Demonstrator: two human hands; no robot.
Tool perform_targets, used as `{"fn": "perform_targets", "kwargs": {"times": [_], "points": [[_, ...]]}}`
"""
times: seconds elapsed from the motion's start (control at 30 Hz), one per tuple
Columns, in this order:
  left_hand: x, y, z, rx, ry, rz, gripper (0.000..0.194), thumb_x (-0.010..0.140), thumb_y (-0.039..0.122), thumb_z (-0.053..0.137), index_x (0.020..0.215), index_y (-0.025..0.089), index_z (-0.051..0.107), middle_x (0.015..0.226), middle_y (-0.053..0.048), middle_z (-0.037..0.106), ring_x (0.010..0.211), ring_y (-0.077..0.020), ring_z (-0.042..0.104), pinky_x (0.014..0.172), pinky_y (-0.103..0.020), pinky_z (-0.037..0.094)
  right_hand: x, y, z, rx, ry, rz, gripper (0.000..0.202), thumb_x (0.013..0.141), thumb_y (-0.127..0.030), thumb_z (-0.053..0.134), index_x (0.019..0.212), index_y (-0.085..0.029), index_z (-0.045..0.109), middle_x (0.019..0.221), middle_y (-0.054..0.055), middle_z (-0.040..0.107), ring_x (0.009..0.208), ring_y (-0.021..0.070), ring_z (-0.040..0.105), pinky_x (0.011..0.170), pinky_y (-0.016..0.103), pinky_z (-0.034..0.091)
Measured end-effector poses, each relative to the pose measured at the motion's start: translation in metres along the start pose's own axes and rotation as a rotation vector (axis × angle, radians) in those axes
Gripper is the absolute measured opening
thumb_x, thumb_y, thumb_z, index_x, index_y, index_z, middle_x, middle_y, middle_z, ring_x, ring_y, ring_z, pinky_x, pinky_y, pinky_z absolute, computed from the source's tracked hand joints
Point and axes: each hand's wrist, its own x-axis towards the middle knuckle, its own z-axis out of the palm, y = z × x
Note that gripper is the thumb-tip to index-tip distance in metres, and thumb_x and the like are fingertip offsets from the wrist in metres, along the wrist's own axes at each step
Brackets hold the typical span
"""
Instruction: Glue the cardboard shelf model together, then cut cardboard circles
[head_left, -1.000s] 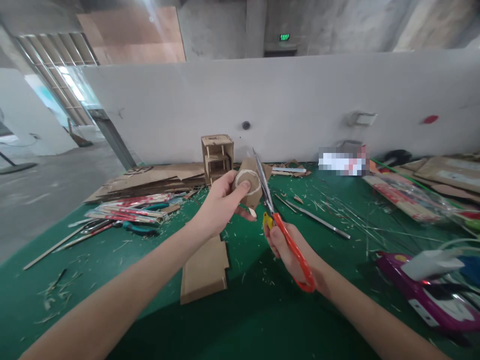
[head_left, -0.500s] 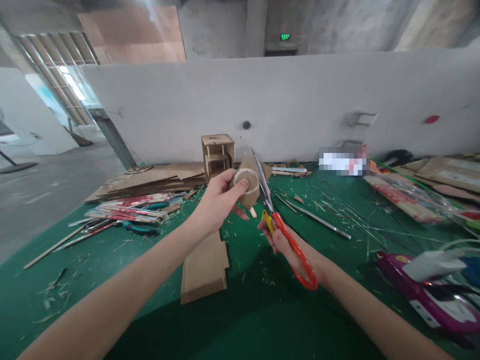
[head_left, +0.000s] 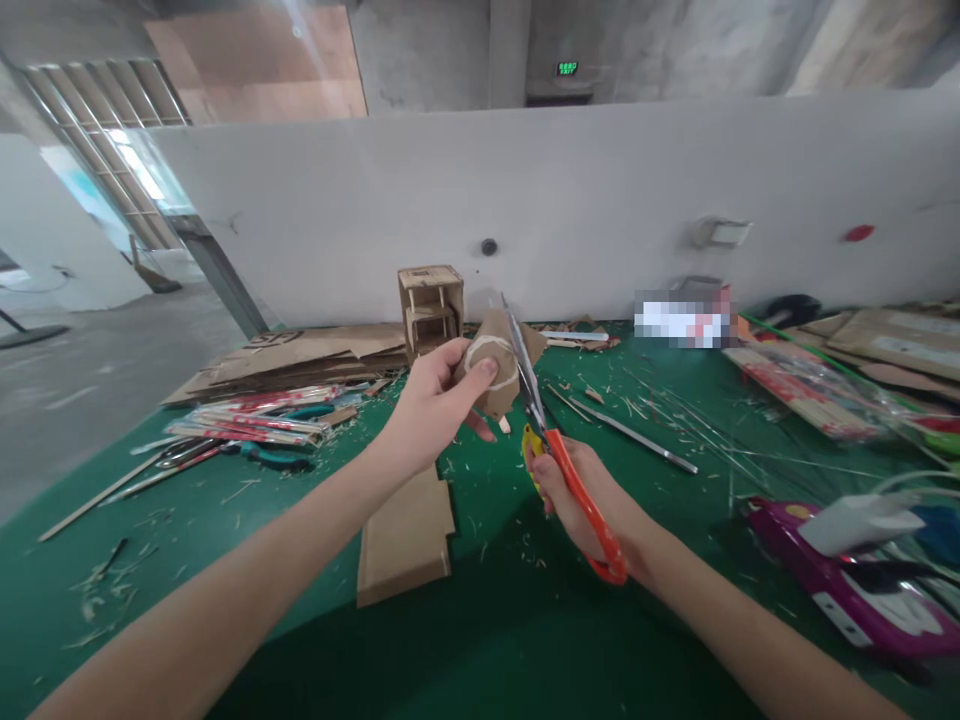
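Note:
Between thumb and fingers, my left hand (head_left: pixel 439 395) pinches a small piece of brown cardboard (head_left: pixel 491 352) with a pale ring marked on its face. My right hand (head_left: pixel 574 485) is wrapped around the orange and yellow handles of a pair of scissors (head_left: pixel 559 450). The scissor blades point up and away, against the right side of the cardboard, and part of it shows beyond them. Below my hands a flat cut cardboard sheet (head_left: pixel 405 540) lies on the green table (head_left: pixel 517 640).
Behind my left hand stands a small cardboard shelf box (head_left: pixel 431 310). Flat cardboard (head_left: pixel 300 355), wrapped sticks (head_left: pixel 255 415) and teal-handled pliers (head_left: pixel 274 457) lie left. To the right are a metal rod (head_left: pixel 645 440) and a purple power strip (head_left: pixel 847 575) with plugs. A white partition (head_left: pixel 585 200) rises behind.
The fingers of my right hand have closed further around the scissor handles, and the handles have drawn closer together. The cardboard stays in my left hand; the view has shifted slightly.

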Motion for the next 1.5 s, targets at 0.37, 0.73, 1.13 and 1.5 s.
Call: {"fn": "perform_targets", "kwargs": {"times": [0.37, 0.73, 1.13, 1.5], "points": [[-0.020, 0.001, 0.003, -0.102, 0.062, 0.082, 0.015, 0.086, 0.034, 0.063, 0.083, 0.020, 0.060, 0.067, 0.002, 0.056, 0.053, -0.0101, 0.056, 0.041, -0.020, 0.052, 0.000, -0.010, -0.002, -0.211, 0.052, -0.076, 0.047, 0.093, -0.057, 0.036, 0.062, -0.022, 0.035, 0.058, -0.001, 0.041, 0.048, 0.0109, 0.035, 0.046, 0.026, 0.028], [-0.009, 0.000, -0.015, -0.187, 0.017, 0.014, 0.019, 0.081, 0.034, 0.068, 0.090, 0.020, 0.059, 0.076, 0.002, 0.062, 0.059, -0.0151, 0.067, 0.044, -0.027, 0.060, -0.001, -0.002, -0.004, -0.003, -0.010, -0.086, 0.045, 0.092, -0.057, 0.041, 0.067, -0.020, 0.044, 0.063, 0.000, 0.046, 0.052, 0.0112, 0.040, 0.048, 0.025, 0.033], [-0.001, 0.007, -0.020, -0.111, 0.104, -0.065, 0.027, 0.072, 0.022, 0.073, 0.095, 0.016, 0.058, 0.078, -0.001, 0.062, 0.066, -0.0143, 0.064, 0.040, -0.021, 0.055, -0.002, 0.003, -0.008, 0.017, -0.119, -0.068, 0.045, 0.094, -0.058, 0.038, 0.107, -0.017, 0.052, 0.108, 0.013, 0.060, 0.087, 0.0229, 0.061, 0.076, 0.039, 0.050], [-0.003, 0.005, -0.020, -0.043, 0.023, -0.111, 0.015, 0.074, 0.021, 0.071, 0.087, 0.015, 0.065, 0.070, 0.000, 0.061, 0.060, -0.0121, 0.060, 0.037, -0.018, 0.048, 0.002, 0.002, -0.007, 0.034, -0.085, -0.025, 0.051, 0.092, -0.064, 0.036, 0.099, -0.017, 0.052, 0.090, 0.010, 0.061, 0.070, 0.0184, 0.057, 0.063, 0.034, 0.049]]}}
